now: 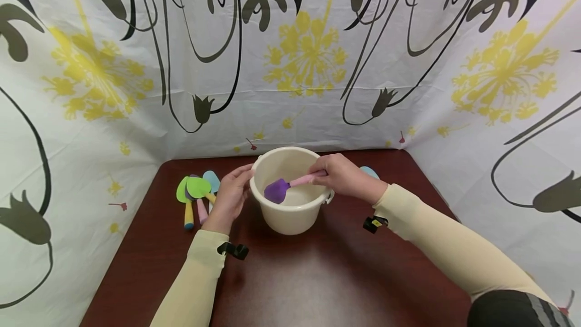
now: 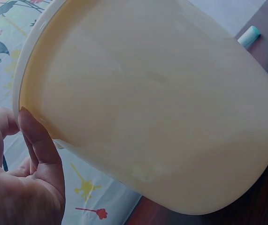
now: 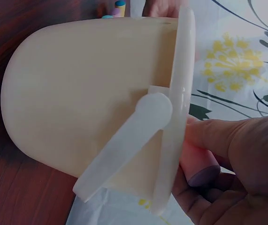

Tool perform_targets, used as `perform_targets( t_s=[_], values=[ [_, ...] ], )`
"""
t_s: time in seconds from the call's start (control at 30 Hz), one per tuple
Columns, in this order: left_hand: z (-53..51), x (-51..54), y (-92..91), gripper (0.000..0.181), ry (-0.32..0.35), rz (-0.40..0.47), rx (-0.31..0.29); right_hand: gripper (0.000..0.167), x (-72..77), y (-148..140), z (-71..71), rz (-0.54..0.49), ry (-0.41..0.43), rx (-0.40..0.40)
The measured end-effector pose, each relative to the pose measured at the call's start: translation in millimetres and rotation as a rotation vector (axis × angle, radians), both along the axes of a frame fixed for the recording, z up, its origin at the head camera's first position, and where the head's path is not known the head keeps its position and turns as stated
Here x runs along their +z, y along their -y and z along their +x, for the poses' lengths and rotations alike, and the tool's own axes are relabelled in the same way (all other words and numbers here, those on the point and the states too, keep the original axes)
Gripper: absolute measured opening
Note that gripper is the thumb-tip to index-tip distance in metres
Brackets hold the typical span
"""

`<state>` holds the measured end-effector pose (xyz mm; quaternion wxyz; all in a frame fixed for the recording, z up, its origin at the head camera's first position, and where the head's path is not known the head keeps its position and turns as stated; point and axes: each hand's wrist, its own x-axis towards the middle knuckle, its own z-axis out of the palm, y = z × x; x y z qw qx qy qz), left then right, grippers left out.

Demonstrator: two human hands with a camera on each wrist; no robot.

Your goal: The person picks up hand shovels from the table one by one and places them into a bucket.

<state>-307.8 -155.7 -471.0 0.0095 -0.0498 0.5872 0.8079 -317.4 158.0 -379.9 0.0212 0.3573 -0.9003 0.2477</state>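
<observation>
A cream bucket (image 1: 290,218) stands upright on the dark red-brown table, its mouth facing up. At its left rim my left hand (image 1: 233,196) pinches the edge between thumb and fingers. My right hand (image 1: 342,175) grips the pink handle (image 1: 308,178) of a small toy shovel over the right side of the rim. The shovel's purple blade (image 1: 276,191) points down and left inside the bucket's mouth. In the right wrist view, the handle's purple end cap (image 3: 204,176) shows between the fingers, beside the bucket's white carrying handle (image 3: 124,145).
Left of the bucket lies a pile of small shovels with green blades (image 1: 198,187), a light blue blade (image 1: 211,179) and yellow and pink handles. Another light blue piece (image 1: 369,171) shows behind my right wrist. A patterned white sheet (image 1: 290,115) encloses the table's back and sides.
</observation>
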Motion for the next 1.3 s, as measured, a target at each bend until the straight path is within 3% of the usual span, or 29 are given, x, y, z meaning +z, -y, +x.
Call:
perform_targets(
  t_s=[0.33, 1.07, 1.3],
  values=[
    [0.0, 0.6, -0.8, 0.037, 0.005, -0.003, 0.001, 0.008, -0.8, 9, -4.1, 0.031, 0.021, 0.077],
    [-2.5, -1.9, -0.7, 0.04, 0.007, -0.008, -0.008, 0.003, -13.3, 28, -15.6, 0.093, 0.077, 0.127],
    [-3.6, -3.8, 0.4, 0.04, 0.011, -0.008, -0.002, 0.011, -14.7, 33, -18.8, 0.105, 0.103, 0.148]
  ],
)
